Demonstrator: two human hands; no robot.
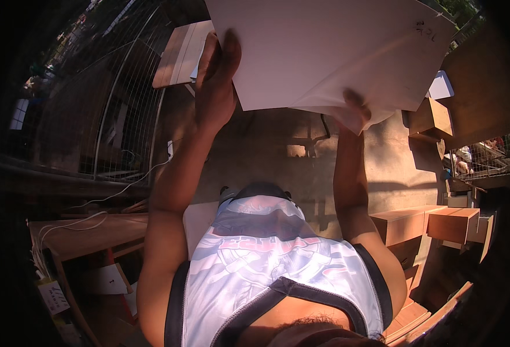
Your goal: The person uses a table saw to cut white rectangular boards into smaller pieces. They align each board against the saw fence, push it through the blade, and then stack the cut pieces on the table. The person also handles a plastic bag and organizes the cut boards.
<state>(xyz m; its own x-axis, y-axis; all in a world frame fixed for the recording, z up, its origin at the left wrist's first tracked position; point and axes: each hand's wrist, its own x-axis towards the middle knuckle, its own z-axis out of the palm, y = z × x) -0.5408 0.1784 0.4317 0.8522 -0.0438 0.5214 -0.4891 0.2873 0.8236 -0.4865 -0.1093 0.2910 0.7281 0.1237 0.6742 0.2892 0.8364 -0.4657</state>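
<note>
A large white panel (324,46), thin and flat like a board or sheet, is held up in front of me at the top of the view. My left hand (215,81) grips its left edge, thumb over the front face. My right hand (356,107) holds its lower edge, fingers curled over it where a corner bends. Both forearms reach upward from my body, which wears a sleeveless printed jersey (266,260).
A wire mesh fence (122,87) stands at the left. Wooden boards and benches (93,231) lie at lower left, wooden box pieces (434,222) at right. A white cable (122,188) trails across the concrete floor (289,150). Another board (180,55) sits behind the panel.
</note>
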